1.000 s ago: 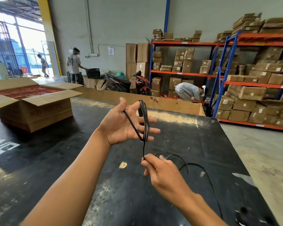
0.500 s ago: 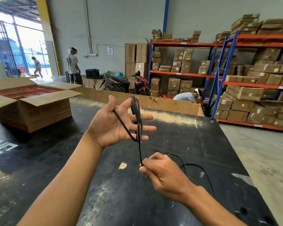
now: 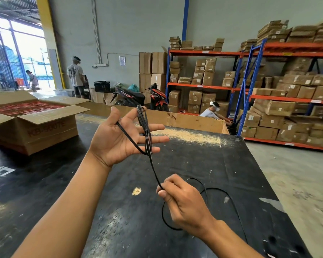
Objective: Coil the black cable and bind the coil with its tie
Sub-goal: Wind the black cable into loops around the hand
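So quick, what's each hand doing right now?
Left hand: open, fingers spread, black cable looped around them.
Right hand: closed, pinching the cable.

We lose the black cable (image 3: pixel 154 170) inside the right hand (image 3: pixel 185 205), its grip hiding the pinch; toward 5 o'clock it fades against the dark table (image 3: pixel 203 164). No tie discernible.

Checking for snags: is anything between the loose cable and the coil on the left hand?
Nothing visible. The cable runs free through the air from the right hand up to the coil around the left hand. The slack lies loose on the black table.
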